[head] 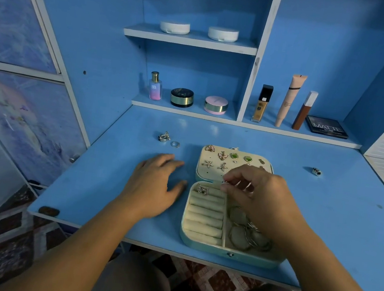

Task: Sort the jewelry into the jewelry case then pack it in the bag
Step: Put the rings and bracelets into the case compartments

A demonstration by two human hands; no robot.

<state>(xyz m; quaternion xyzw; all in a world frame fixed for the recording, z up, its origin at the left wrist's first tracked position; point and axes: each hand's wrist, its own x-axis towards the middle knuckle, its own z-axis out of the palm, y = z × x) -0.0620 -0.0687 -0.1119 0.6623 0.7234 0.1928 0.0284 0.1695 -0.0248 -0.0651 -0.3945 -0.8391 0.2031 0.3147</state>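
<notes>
**Seating a ring in the case**

I am working through the ring-sorting step. The case [252, 259] is lying open on the desk [322, 221], with its lid [211, 174] folded back away from me. The right hand [260, 192] is hovering over the far end of the case's rolls [205, 217], fingertips pinching a small silver ring [225, 182] just above the top slots. An ornate ring [203, 189] is sitting in the farthest slot, just left of the pinched one. The left hand [154, 184] is resting flat on the desk just left of the case, fingers relaxed and holding nothing. Studs [222, 155] are pinned to the lid, and hoops [245, 234] are lying in the case's right compartment, partly under my wrist.

I am judging the sorting well along but unfinished. Two loose rings [164, 137] are waiting on the desk beyond the case's far left corner, and a bead-like piece [316, 171] is lying well to its right. No bag is showing.

As I am reading it, the next move calls for lowering the ring edge-on into a gap between rolls and pressing until it grips, without knocking the ornate ring. After that, I am expecting to reach for the loose pieces.
</notes>
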